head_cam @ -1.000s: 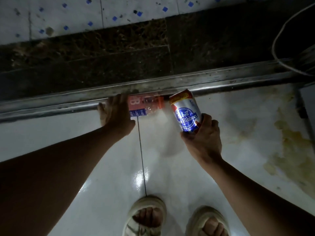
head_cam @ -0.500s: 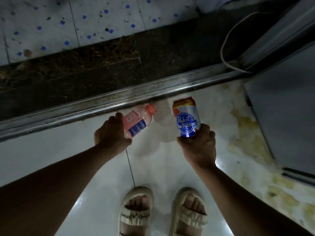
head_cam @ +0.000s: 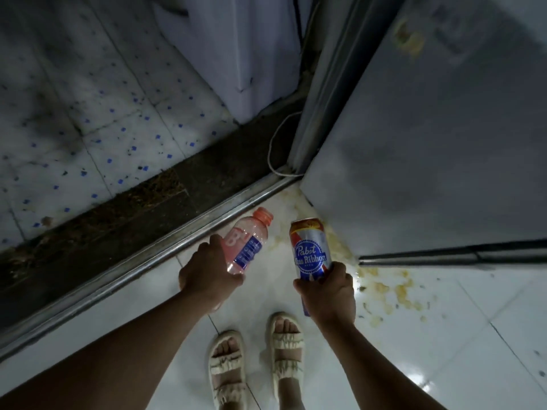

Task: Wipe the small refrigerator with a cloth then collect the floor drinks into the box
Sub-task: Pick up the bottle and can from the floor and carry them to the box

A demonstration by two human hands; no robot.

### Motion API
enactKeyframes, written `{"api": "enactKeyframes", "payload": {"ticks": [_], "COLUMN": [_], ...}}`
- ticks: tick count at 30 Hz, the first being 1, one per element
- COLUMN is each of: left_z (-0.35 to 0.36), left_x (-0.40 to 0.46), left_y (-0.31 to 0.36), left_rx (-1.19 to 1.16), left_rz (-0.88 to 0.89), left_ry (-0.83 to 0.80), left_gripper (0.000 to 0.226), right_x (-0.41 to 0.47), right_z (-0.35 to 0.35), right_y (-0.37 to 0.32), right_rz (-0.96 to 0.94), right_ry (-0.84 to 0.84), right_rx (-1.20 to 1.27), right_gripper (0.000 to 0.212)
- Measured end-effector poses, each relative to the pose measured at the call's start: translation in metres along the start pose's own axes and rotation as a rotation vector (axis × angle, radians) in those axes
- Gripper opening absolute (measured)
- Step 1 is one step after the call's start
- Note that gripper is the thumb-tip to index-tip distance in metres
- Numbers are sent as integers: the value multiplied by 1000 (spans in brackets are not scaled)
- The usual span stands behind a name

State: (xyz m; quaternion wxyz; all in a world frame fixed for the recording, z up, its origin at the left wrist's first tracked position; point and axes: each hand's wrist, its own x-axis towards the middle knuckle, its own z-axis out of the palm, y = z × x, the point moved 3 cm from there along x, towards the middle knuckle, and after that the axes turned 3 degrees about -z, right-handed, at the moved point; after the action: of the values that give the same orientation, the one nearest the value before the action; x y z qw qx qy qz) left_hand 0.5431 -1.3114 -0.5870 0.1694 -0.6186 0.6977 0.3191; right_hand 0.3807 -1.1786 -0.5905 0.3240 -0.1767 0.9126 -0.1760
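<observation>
My left hand [head_cam: 207,273] grips a pink plastic bottle [head_cam: 247,241] with an orange cap and a blue label, held tilted above the floor. My right hand [head_cam: 328,294] holds a Pabst Blue Ribbon can [head_cam: 310,251] upright by its lower half. Both drinks hang over the white tiled floor [head_cam: 444,335], close to each other. The small grey refrigerator [head_cam: 429,143] stands at the right, its top seen from above with a yellowish stain near the back. No box or cloth is in view.
A metal door track [head_cam: 148,261] runs diagonally across the floor. Beyond it lie a dark sill and blue-speckled tiles [head_cam: 103,113]. A white cable [head_cam: 275,149] loops beside the refrigerator. Yellow stains [head_cam: 390,288] spread on the floor near it. My sandalled feet [head_cam: 257,365] stand below.
My left hand took the pink bottle off the floor by the track and lifted it. Both hands rose with the drinks, and the view swung right and up, showing the refrigerator.
</observation>
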Motion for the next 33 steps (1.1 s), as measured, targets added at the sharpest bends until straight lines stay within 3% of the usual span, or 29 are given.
{"api": "enactKeyframes", "payload": {"ticks": [9, 17, 24, 33], "left_z": [-82, -107, -77, 23], "left_x": [-128, -226, -348, -567], "left_y": [79, 148, 213, 273], "left_rx": [19, -24, 65, 98], "left_rz": [163, 384, 561, 848], "left_ry": [-3, -31, -10, -165], "left_gripper": [74, 70, 64, 68], "right_x": [-107, -197, -288, -450], "right_z": [-152, -264, -334, -423], "right_y": [-8, 32, 120, 293], "right_rz": [129, 200, 273, 380], "right_ry": [88, 224, 365, 580], "right_rx": [109, 203, 356, 531], "right_gripper": [69, 70, 67, 67]}}
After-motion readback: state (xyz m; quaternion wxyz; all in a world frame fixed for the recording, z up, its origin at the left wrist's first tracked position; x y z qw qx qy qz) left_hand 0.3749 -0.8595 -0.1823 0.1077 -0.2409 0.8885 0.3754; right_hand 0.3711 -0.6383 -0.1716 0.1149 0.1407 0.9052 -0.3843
